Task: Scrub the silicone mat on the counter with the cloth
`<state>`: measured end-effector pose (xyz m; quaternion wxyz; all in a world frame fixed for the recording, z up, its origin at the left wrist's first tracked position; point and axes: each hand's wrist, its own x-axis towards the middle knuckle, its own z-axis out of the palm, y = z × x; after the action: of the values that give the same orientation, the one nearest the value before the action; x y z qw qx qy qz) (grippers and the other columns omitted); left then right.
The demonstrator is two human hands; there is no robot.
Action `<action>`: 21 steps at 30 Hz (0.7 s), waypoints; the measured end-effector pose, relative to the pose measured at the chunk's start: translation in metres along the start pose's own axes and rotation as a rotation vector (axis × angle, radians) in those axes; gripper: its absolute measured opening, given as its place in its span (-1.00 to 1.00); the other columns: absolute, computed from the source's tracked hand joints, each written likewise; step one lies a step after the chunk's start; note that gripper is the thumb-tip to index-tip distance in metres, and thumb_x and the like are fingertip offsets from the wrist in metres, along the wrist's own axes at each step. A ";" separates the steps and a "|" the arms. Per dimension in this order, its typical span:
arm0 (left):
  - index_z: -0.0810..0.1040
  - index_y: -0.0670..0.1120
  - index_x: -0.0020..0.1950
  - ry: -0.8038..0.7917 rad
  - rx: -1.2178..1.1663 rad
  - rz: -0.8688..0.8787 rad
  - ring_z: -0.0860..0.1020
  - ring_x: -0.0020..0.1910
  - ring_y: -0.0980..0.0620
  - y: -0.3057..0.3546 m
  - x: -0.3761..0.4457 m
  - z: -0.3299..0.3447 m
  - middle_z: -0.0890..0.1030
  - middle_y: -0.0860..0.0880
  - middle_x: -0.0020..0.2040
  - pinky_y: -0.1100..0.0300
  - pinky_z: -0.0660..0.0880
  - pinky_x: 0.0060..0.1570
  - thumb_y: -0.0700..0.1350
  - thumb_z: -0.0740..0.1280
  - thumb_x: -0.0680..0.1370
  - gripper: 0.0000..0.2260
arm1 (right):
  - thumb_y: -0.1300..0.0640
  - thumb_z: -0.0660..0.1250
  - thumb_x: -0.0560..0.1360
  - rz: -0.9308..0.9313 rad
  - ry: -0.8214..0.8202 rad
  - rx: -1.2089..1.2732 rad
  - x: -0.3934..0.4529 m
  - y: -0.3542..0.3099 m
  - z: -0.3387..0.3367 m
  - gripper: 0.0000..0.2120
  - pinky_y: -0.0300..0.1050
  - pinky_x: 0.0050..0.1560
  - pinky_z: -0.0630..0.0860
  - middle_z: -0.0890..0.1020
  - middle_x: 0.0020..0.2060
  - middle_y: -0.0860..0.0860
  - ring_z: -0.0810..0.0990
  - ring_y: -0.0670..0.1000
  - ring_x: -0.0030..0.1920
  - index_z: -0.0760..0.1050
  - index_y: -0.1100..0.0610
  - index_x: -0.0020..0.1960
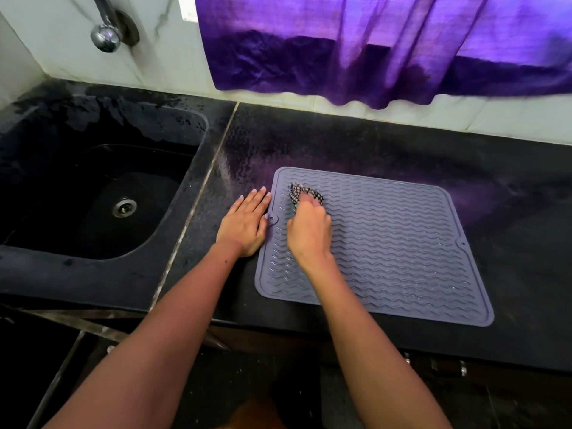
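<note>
The silicone mat (387, 249) lies flat on the counter (510, 187) to the right of the sink (93, 193), its wavy ridges running side to side. My right hand (309, 233) grips the bunched cloth (305, 193) on the mat's far-left corner; nearly all the unscrubbed mat, I judge, stretches rightward and toward me. My left hand (246, 224) lies flat, fingers straight, apparently touching the mat's left edge.

Mat (387, 252) lies on counter (464, 168), right of sink (93, 193). Cloth (305, 193) on mat's far-left corner. Curtain (371, 48) hangs behind; tap (106, 32) behind sink.
</note>
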<state>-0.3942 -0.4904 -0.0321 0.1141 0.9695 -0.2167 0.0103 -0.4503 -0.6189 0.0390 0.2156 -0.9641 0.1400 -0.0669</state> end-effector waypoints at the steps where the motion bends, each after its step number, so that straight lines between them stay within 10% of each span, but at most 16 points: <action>1: 0.02 -0.05 0.53 0.000 0.001 -0.001 -0.02 0.52 0.10 0.000 0.000 0.000 0.02 0.02 0.55 0.16 -0.16 0.48 0.13 -0.35 0.41 -0.29 | 0.29 0.23 0.53 -0.038 0.017 -0.018 -0.001 -0.002 0.002 -0.54 -0.05 0.35 0.31 0.39 0.37 0.20 0.37 0.17 0.37 0.25 0.27 0.41; 8: 0.02 -0.13 0.52 -0.023 0.032 -0.005 -0.04 0.52 0.07 0.002 0.000 0.000 0.00 -0.02 0.55 0.15 -0.16 0.48 0.04 -0.22 0.50 -0.40 | 0.21 -0.01 0.60 -0.164 -0.199 -0.196 -0.021 -0.001 0.044 -0.47 0.05 0.50 -0.17 -0.01 0.51 0.27 -0.07 0.19 0.53 -0.07 0.24 0.52; 21: -0.06 -0.14 0.53 -0.075 0.090 -0.001 -0.10 0.53 0.04 0.002 -0.001 0.000 -0.07 -0.04 0.55 0.11 -0.19 0.48 0.10 -0.37 0.44 -0.31 | 0.26 0.05 0.58 -0.252 -0.291 -0.281 -0.014 0.002 0.028 -0.45 0.01 0.51 -0.07 0.00 0.50 0.28 -0.03 0.20 0.52 -0.07 0.26 0.52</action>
<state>-0.3963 -0.4921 -0.0321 0.0622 0.9734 -0.2199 -0.0163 -0.4588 -0.6051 0.0122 0.0871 -0.9939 -0.0060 0.0666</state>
